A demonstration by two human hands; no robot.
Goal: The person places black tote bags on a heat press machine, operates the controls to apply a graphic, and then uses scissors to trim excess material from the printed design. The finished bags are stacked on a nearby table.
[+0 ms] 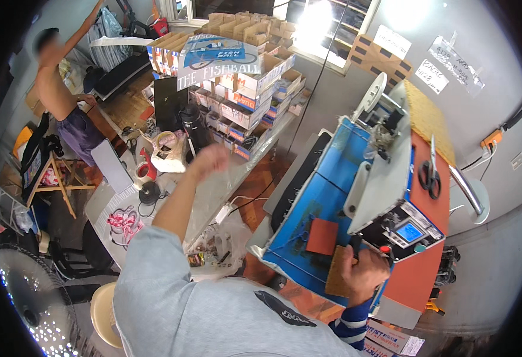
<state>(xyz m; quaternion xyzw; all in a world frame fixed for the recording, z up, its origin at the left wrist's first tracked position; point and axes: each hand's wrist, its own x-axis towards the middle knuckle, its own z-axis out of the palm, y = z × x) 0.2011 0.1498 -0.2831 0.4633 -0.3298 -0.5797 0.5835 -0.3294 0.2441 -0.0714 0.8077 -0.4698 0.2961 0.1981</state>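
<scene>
My right hand (365, 275) is closed round the black handle (355, 241) at the front of a heat press, with the thumb along its side. Just above that hand is the press's control box (399, 232), with a lit blue screen and red and green buttons. Beside the handle, a reddish-brown square pad (321, 237) lies on the blue bed (293, 229). My left arm reaches over the worktable, and its hand (210, 162) is smeared by motion, so its fingers are unclear. Nearest to it stands a black bottle (193, 128), next to a whitish basket (169, 152).
Stacked cardboard bins (243, 89) fill the table's far end. Black scissors (430, 175) lie on the press's orange top. Red tape dispenser (145, 169) and pink patterned cloth (124, 221) sit at left. A fan (32, 303) stands lower left; another person (65, 98) stands far left.
</scene>
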